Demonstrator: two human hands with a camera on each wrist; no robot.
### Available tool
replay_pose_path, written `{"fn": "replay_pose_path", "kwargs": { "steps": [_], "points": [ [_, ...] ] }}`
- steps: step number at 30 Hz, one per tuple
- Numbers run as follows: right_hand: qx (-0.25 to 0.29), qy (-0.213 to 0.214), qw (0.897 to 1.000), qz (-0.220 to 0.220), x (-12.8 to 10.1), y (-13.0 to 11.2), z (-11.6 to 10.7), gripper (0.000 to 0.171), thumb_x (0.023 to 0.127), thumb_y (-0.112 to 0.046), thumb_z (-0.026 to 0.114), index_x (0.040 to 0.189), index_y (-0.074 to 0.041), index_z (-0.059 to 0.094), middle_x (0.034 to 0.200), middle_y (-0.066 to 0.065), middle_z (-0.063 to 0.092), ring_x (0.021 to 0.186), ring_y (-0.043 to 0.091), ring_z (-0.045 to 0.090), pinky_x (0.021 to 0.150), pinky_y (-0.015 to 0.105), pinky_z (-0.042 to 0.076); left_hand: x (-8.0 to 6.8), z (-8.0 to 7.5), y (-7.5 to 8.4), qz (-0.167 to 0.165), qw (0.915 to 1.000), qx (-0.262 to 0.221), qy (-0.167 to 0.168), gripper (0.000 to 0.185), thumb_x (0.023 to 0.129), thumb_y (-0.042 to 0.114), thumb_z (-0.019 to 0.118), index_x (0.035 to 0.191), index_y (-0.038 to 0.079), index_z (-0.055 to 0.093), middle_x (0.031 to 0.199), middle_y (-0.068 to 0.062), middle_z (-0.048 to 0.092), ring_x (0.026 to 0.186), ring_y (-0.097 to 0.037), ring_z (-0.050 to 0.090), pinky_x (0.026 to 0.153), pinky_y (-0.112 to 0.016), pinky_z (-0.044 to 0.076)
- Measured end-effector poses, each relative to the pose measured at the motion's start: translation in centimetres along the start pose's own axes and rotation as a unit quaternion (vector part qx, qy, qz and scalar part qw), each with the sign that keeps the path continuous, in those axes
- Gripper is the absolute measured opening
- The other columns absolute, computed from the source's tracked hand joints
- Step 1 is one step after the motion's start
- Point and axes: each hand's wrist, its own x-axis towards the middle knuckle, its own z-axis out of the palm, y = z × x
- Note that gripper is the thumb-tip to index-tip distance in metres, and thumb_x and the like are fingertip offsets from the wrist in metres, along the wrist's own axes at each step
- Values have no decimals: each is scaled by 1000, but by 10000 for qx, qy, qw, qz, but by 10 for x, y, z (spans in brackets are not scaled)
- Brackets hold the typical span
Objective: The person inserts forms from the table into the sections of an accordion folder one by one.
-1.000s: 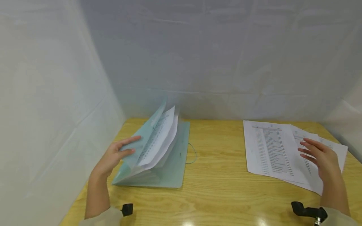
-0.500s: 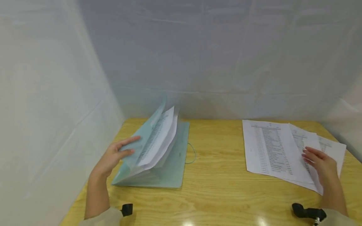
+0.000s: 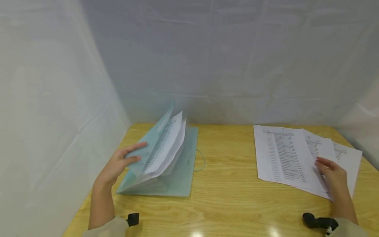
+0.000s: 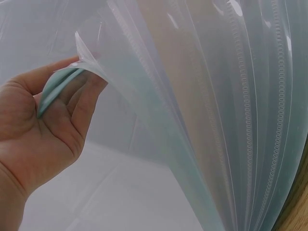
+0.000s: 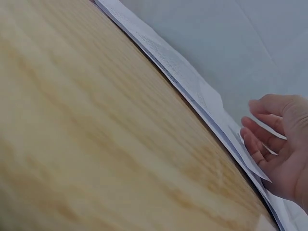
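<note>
At the near edge, the cuffs of the left sleeve (image 3: 108, 227) and right sleeve (image 3: 349, 228) are seen over the wooden table (image 3: 225, 204). Beyond them, the cover (image 3: 157, 131) of a teal plastic folder (image 3: 180, 184) is pinched at its free edge by the left hand (image 3: 115, 166), thumb apart from forefinger in the head view, the edge bent into the palm. The right hand (image 3: 334, 176) is held loosely curved at the fanned loose printed sheets (image 3: 281, 156), a gap being left between thumb and fingers; whether a sheet is touched cannot be told.

The folder is set on the left of the table, its cover tilted up, with printed pages (image 3: 174, 133) and clear dividers (image 4: 240, 96) fanned inside and a thin cord loop (image 3: 204, 160) lying slack beside it. The work is judged to be part-way: the folder is already opened and partly filled, while the sheets on the right are outside it, not yet lifted. Farthest back, pale sheeting (image 3: 222, 59) is hung.
</note>
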Motion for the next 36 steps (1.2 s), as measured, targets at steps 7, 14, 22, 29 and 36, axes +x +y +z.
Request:
{"fn": "replay_pose_path", "kwargs": {
  "steps": [7, 14, 22, 29, 36],
  "points": [
    [-1363, -69, 9901, -342, 4, 7, 7, 67, 92, -43, 49, 140, -1, 33, 135, 22, 36, 111, 33, 37, 88, 46, 34, 0, 1, 3, -28, 10000, 14, 44, 44, 91, 7, 56, 132, -4, 46, 139, -18, 38, 133, -33, 17, 100, -60, 11],
    [-1455, -193, 9882, -446, 1, 4, 10, 69, 91, -41, 50, 141, 2, 30, 138, 27, 31, 115, 41, 31, 89, 54, 28, 1, 0, 1, -39, 10000, 30, 68, 44, 91, 7, 56, 132, -4, 46, 139, -17, 38, 133, -31, 18, 101, -59, 12],
    [-1800, -164, 9824, -469, -3, 1, 15, 67, 91, -39, 51, 139, 3, 32, 135, 28, 33, 109, 40, 33, 82, 51, 31, -1, 0, 1, -114, 9999, 23, 41, 44, 91, 9, 56, 133, -3, 46, 139, -17, 38, 133, -31, 17, 101, -60, 12],
    [-1957, -211, 9793, -479, -5, 2, 16, 66, 90, -38, 53, 138, 3, 35, 131, 28, 36, 105, 39, 35, 78, 47, 33, -1, 0, 2, -95, 9999, 49, 38, 44, 91, 8, 56, 132, -4, 45, 139, -17, 37, 133, -32, 17, 101, -60, 11],
    [-2044, -252, 9766, -614, -5, 0, 18, 63, 91, -35, 54, 136, 5, 36, 128, 29, 37, 103, 39, 36, 79, 48, 33, -1, -1, 2, -100, 9999, 62, 24, 44, 91, 8, 56, 132, -4, 45, 140, -18, 37, 133, -32, 17, 100, -60, 11]
  ]
}}
